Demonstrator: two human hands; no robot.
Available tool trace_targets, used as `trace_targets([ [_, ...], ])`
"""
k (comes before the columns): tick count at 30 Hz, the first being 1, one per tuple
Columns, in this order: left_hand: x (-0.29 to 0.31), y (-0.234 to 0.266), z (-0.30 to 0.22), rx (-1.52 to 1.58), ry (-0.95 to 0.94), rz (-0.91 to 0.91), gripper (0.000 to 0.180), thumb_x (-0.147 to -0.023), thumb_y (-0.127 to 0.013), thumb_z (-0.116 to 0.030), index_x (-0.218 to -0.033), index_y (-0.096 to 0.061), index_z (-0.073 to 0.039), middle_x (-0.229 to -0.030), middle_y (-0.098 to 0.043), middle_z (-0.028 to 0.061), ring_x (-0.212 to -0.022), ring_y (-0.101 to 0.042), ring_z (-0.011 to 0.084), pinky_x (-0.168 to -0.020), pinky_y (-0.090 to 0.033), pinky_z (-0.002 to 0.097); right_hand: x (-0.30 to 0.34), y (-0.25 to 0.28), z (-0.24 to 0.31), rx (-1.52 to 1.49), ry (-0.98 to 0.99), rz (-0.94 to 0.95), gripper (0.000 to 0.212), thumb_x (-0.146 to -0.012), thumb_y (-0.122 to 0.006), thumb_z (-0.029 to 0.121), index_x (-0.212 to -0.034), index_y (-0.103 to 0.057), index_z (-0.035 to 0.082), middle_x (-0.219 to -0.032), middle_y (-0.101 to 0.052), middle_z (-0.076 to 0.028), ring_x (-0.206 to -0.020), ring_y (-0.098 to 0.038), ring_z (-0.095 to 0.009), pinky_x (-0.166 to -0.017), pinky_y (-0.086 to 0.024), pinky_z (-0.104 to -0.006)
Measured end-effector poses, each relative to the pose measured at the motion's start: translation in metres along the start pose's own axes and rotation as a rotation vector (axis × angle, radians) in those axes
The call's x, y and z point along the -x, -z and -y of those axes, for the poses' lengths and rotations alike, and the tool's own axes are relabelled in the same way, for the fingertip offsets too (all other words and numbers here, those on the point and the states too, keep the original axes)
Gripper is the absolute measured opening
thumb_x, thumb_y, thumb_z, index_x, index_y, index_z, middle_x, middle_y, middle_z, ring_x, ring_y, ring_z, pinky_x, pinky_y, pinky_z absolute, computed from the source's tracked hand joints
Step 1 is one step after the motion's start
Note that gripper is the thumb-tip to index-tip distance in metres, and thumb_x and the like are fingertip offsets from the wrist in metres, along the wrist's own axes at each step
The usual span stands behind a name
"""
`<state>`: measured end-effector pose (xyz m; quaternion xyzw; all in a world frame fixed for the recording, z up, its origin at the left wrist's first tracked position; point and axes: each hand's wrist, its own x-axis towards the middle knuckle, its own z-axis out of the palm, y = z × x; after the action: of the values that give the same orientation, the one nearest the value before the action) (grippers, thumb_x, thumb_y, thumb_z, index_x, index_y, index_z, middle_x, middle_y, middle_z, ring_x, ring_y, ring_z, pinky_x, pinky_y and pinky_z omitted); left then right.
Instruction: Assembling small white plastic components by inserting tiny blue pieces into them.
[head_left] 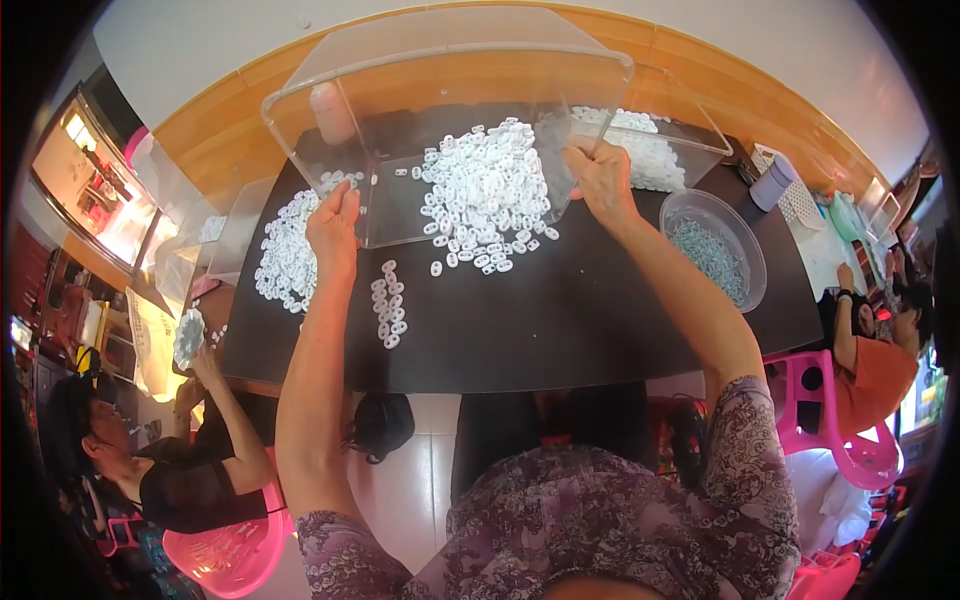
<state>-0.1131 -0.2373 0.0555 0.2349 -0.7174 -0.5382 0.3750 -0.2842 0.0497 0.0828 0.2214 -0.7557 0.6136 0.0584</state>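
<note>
A large clear plastic box [450, 60] is tipped on its side over the dark table, its open mouth toward me. My left hand [334, 232] grips its left edge, and my right hand [604, 182] is closed round its right edge. A heap of small white oval plastic pieces with two holes [485, 180] spreads from the mouth onto the tabletop. Left of my left wrist lies another pile of the same white pieces [286, 250]. Between my forearms, nearer me, several pieces are set out in short rows [388, 305].
At the right stands a round clear tub of small metal screws or pins [705, 250]. Behind it is a clear bin of white pieces [640, 150]; a lilac bottle [770, 183] stands beside a white basket [797, 205]. People sit at both sides, near pink plastic chairs [225, 550].
</note>
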Motion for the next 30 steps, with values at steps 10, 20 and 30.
trace_targets([
  [10,0.007,0.000,0.005,0.090,-0.016,-0.008,0.037,-0.086,-0.062,-0.027,-0.117,-0.061,-0.007,-0.083,-0.061,0.0007,-0.057,-0.046,0.0053,-0.043,-0.036,0.0211,0.005,0.000,-0.008,-0.004,0.030,-0.049,0.031,-0.080,-0.063,0.018,-0.104,-0.064,-0.003,-0.072,-0.057,0.000,-0.058,-0.051,-0.006,-0.043,-0.047,-0.0210],
  [20,0.011,0.003,0.004,0.110,-0.051,-0.022,0.036,-0.088,-0.060,-0.028,-0.118,-0.060,-0.008,-0.093,-0.063,0.0028,-0.071,-0.052,0.0068,-0.050,-0.040,0.0212,0.019,-0.004,-0.001,-0.228,0.044,-0.050,0.032,-0.080,-0.066,0.015,-0.106,-0.062,-0.004,-0.078,-0.057,-0.001,-0.066,-0.054,-0.007,-0.046,-0.049,-0.0206],
  [30,0.021,0.001,0.004,0.176,-0.069,-0.015,0.040,-0.089,-0.059,-0.027,-0.123,-0.056,-0.007,-0.110,-0.062,0.0049,-0.086,-0.054,0.0070,-0.058,-0.040,0.0206,0.031,-0.001,-0.003,-0.183,0.078,-0.084,0.027,-0.081,-0.062,0.009,-0.106,-0.063,-0.001,-0.079,-0.056,0.001,-0.068,-0.052,-0.005,-0.049,-0.049,-0.0195],
])
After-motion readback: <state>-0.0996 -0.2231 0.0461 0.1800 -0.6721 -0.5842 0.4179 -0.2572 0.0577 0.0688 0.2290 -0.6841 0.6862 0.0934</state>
